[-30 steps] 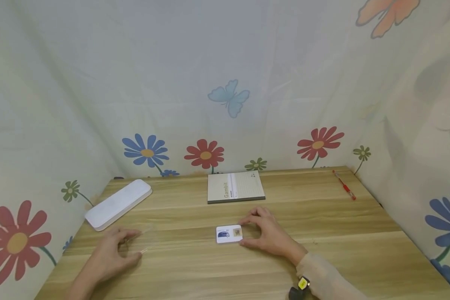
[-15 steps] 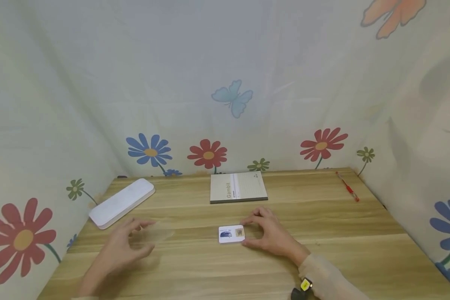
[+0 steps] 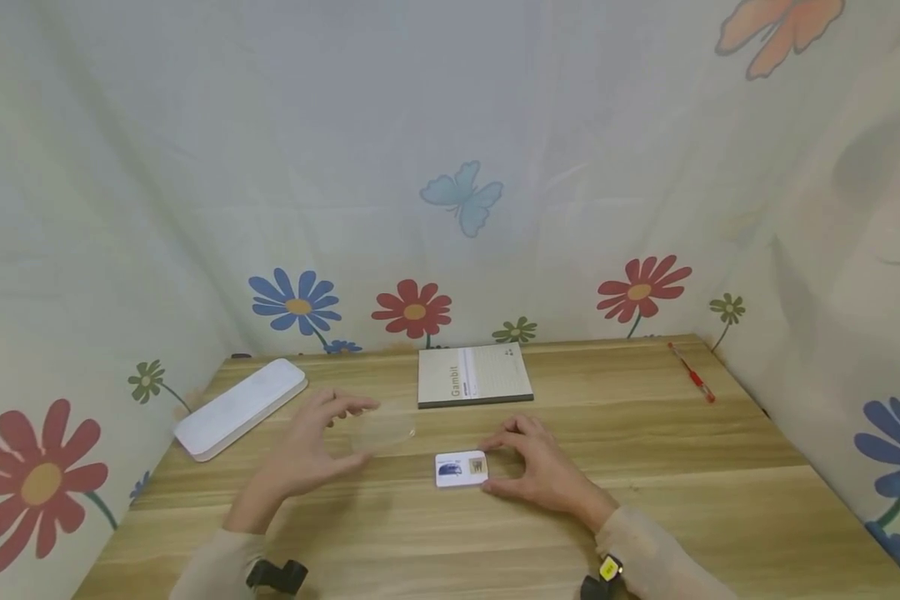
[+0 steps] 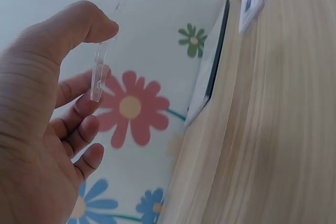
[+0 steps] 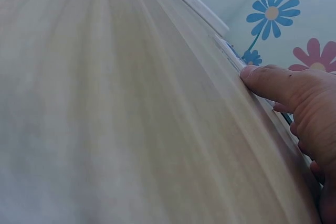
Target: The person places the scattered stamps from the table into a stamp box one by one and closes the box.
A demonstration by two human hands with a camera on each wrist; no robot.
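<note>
My left hand point(image 3: 311, 450) pinches a thin, clear plastic lid point(image 3: 384, 429) by its edge, thumb on one side and fingers on the other. Seen nearly edge-on in the left wrist view, the see-through lid point(image 4: 98, 77) is raised above the table. To its right, a small flat white box point(image 3: 461, 469) with rounded corners lies on the wood, its top printed with a dark blue picture and a gold-brown square. My right hand point(image 3: 543, 471) holds this box at its right end between thumb and fingers; the right wrist view shows the thumb point(image 5: 252, 73) at its edge.
Behind the box lies a notebook point(image 3: 495, 371) marked Gambit. A long white case point(image 3: 240, 408) sits at the table's left side, and a red pen point(image 3: 692, 373) lies at the back right. Flowered cloth point(image 3: 345, 208) hangs around the wooden table point(image 3: 645, 442).
My left hand has risen and moved right with the clear lid, from beside the white case to near the flat white box. The right hand and the box have stayed in place.
</note>
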